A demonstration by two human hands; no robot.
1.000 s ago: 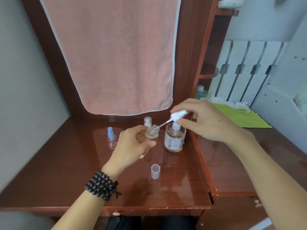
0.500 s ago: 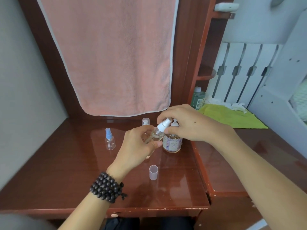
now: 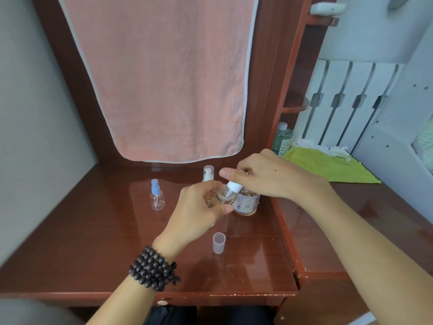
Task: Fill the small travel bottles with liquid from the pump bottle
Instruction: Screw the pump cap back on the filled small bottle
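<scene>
Head view | your left hand (image 3: 199,207) grips the small travel bottle (image 3: 222,197) tilted above the desk (image 3: 93,242), likely steadying its neck | your right hand (image 3: 264,174) pinches its white spray cap (image 3: 233,186), apparently to screw it on | bottle clear, holding pale liquid | pump bottle (image 3: 246,204) just behind.

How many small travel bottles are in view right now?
3: a clear bottle with a blue spray top standing at the desk's left, a white-pump bottle under a clear cap near the towel, and a clear bottle held in the left hand. Others may be hidden behind the hands.
</scene>
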